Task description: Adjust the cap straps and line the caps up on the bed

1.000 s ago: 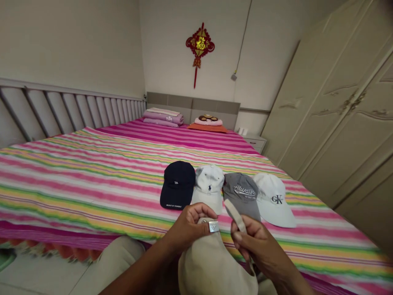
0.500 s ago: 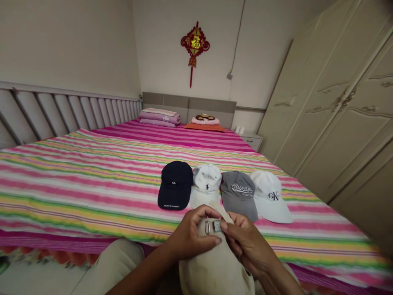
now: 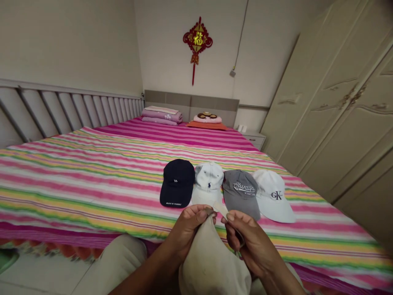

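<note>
A beige cap (image 3: pixel 215 262) is held up in front of me, its back strap (image 3: pixel 221 209) between my two hands. My left hand (image 3: pixel 192 227) pinches the cap's edge on the strap's left side, its fingertips covering the metal buckle area. My right hand (image 3: pixel 245 235) grips the strap on the other side with thumb and fingers. Just beyond my hands, side by side on the bed, lie a navy cap (image 3: pixel 178 182), a white cap (image 3: pixel 210 180) with a small dark emblem, a grey cap (image 3: pixel 241 200) with "Always" lettering, and a white cap (image 3: pixel 273 192) marked CK.
The bed (image 3: pixel 92 176) has a striped sheet. Folded purple bedding (image 3: pixel 161 116) and an orange pillow (image 3: pixel 205 125) lie by the headboard (image 3: pixel 172 98). A railing (image 3: pixel 92 106) runs along the left, a wardrobe (image 3: pixel 334 110) along the right. A nightstand (image 3: pixel 254 139) stands beyond.
My left hand has shifted its pinch up to the cap's edge, covering the metal buckle and clasp seen before. My right hand has moved slightly right along the strap.
</note>
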A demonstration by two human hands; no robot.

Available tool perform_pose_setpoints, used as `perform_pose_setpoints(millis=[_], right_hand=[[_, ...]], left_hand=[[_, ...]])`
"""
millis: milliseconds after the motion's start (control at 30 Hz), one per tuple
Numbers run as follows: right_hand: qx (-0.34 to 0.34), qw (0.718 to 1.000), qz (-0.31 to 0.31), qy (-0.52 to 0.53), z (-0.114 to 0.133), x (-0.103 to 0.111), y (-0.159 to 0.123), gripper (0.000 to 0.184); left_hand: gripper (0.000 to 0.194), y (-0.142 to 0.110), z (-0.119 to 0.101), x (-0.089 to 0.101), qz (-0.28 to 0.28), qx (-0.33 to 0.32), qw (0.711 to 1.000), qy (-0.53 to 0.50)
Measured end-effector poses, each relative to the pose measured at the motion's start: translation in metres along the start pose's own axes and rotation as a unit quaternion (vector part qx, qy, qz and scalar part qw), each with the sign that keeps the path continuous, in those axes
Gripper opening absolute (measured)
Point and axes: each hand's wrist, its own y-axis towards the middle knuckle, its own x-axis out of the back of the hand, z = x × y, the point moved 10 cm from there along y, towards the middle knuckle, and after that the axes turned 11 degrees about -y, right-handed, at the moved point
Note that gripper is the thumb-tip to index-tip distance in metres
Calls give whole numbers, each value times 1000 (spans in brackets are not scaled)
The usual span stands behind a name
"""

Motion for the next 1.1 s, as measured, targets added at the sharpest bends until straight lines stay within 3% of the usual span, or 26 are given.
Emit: perform_pose_setpoints(millis=[333, 733, 1100], right_hand=[[-17, 999, 28, 2, -1, -5, -1, 31], [-36, 999, 37, 0, -5, -11, 0, 29], [-36, 995, 15, -93, -5, -7, -4, 31]], left_hand=[[33, 1, 4, 8, -58, 13, 998, -35], [26, -1, 3, 1, -27, 1, 998, -59], [24, -8, -10, 6, -32, -38, 998, 48]])
